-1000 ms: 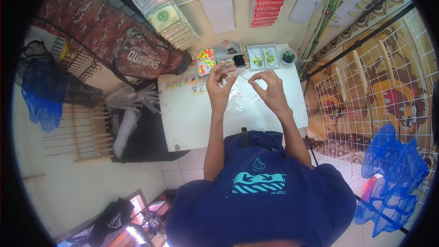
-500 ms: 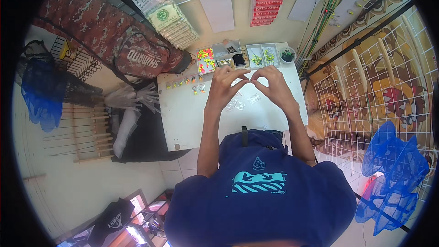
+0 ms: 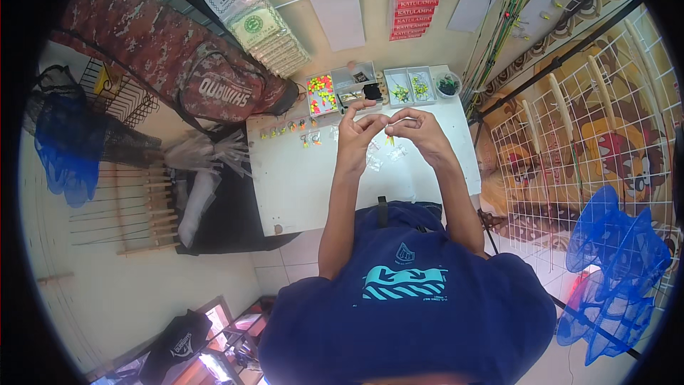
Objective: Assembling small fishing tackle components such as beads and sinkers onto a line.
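Over the white table (image 3: pixel 313 192), my left hand (image 3: pixel 360 137) and my right hand (image 3: pixel 422 135) meet fingertip to fingertip. Thumb and fingers of the right are pinched together, and a small yellow piece (image 3: pixel 389 140) hangs just below the meeting fingertips. My left thumb and a finger are also pinched at that spot, with another finger raised; what they grip is too small to make out. Small clear plastic bags (image 3: pixel 397 153) lie beneath the hands. To the left, small colourful fishing lures (image 3: pixel 292 127) are set out in rows.
Along the table's back stand a tray of red and yellow pieces (image 3: pixel 321 94), a divided tray of yellow-green pieces (image 3: pixel 419 87) and a round tub (image 3: pixel 447 85). A camouflage rod bag (image 3: pixel 214 89) leans at the left. Wire racks and blue nets (image 3: pixel 616 242) are at the right.
Both hands have come down slightly and the right has turned, its fingers now more folded over. The yellow piece now shows below the fingertips.
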Available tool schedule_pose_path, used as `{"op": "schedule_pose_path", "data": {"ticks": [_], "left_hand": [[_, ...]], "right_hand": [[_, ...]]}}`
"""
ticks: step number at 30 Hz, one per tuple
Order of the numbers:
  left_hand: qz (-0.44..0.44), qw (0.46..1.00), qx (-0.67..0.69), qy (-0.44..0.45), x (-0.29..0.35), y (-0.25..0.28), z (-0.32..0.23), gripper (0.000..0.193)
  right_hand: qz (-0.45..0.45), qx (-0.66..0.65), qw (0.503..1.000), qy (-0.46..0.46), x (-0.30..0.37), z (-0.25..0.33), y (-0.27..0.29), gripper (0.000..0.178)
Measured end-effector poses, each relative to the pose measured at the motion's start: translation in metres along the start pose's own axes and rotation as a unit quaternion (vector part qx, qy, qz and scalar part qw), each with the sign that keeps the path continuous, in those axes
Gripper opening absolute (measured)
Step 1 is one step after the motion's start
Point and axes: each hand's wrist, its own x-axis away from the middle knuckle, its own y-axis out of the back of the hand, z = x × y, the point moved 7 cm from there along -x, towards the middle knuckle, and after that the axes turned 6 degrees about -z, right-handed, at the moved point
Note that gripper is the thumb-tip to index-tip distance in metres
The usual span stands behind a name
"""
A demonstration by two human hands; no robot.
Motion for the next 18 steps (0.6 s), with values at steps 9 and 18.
{"op": "schedule_pose_path", "data": {"ticks": [9,18], "left_hand": [[0.044,0.999,-0.017,0.021,0.003,-0.004,0.002,0.043],[0.063,0.997,-0.037,0.002,0.003,-0.004,-0.003,0.040]], "right_hand": [[0.103,-0.064,0.983,-0.136,-0.004,-0.024,0.001,0.027],[0.085,0.049,0.993,-0.059,-0.001,-0.014,0.002,0.023]]}}
